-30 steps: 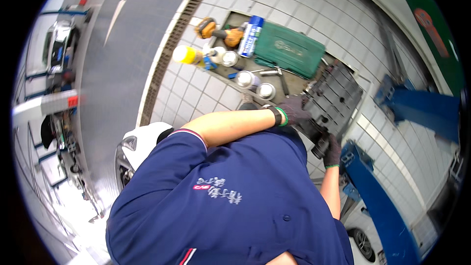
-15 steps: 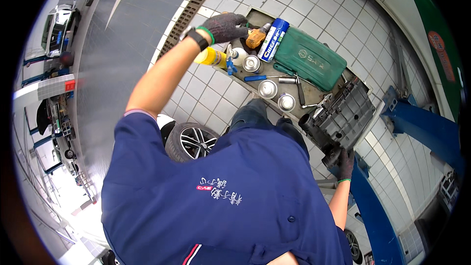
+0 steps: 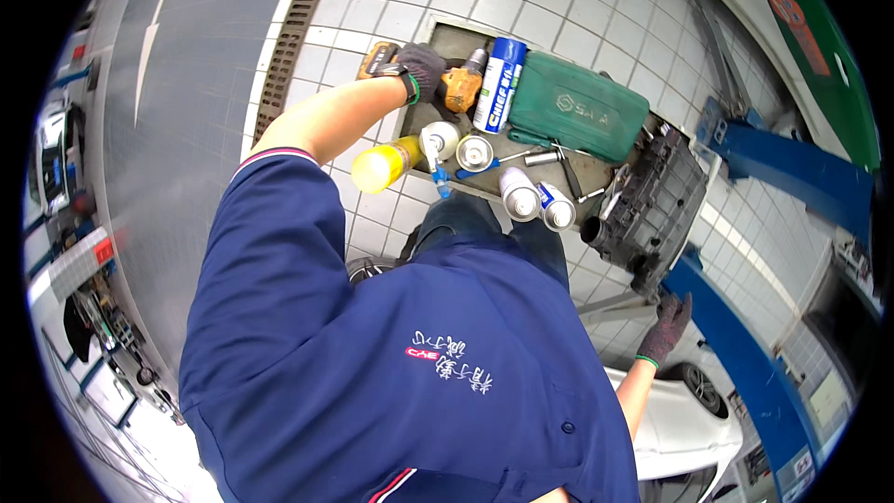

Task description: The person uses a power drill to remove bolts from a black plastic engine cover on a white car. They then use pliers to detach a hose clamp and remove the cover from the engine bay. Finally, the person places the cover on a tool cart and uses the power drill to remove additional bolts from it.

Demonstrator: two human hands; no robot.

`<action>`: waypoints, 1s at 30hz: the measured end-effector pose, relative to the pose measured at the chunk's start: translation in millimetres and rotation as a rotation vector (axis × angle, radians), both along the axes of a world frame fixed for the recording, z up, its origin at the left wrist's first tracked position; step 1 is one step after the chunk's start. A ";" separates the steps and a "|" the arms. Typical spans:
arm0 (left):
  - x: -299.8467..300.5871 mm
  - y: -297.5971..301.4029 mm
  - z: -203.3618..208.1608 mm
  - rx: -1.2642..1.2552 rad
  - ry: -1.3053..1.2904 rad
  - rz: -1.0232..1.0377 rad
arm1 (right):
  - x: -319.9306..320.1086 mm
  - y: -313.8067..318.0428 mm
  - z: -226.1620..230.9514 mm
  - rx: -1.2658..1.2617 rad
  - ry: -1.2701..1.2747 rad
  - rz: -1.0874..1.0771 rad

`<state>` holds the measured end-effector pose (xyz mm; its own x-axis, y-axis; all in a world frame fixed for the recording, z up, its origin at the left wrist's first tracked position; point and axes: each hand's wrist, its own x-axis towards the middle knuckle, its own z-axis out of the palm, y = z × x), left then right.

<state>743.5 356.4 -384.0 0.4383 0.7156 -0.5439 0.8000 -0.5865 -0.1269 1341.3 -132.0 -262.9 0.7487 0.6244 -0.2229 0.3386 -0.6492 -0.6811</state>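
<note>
My left hand (image 3: 424, 70), in a dark knit glove, is closed round the handle of an orange cordless drill (image 3: 461, 88). The drill's battery end (image 3: 379, 59) sticks out on the hand's left side. A blue and white spray can (image 3: 500, 84) lies just right of the drill. Gloved as well, my right hand (image 3: 667, 326) is off to the lower right with its fingers apart and nothing in it. Above it, a black plastic housing (image 3: 656, 205) with a round pipe opening rests at the right end of the cart top (image 3: 456, 40).
A green tool case (image 3: 579, 107) lies mid-cart. Nearer me are a yellow can (image 3: 386, 165), a white spray bottle (image 3: 440, 141) with a blue trigger, several cans, a screwdriver (image 3: 486, 167) and a ratchet (image 3: 570, 175). A blue lift arm (image 3: 782, 182) stands at right.
My left hand has come down onto the drill's handle and closed round it. My right hand has let go of the black housing and moved down, its fingers spreading. The view has shifted.
</note>
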 end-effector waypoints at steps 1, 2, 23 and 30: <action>-0.9 0.7 -8.7 0.000 -0.023 0.020 | -17.7 1.2 2.3 0.003 -0.007 -0.003; 0.4 0.8 -9.8 -0.045 -0.026 0.049 | -35.3 4.2 7.2 0.010 -0.005 0.000; -194.6 -92.8 175.4 0.175 -1.273 1.060 | -117.7 428.3 -98.7 -0.237 -0.669 1.053; -237.0 -209.9 241.0 0.342 -1.764 1.137 | -132.1 399.9 -44.2 -0.097 -0.626 1.123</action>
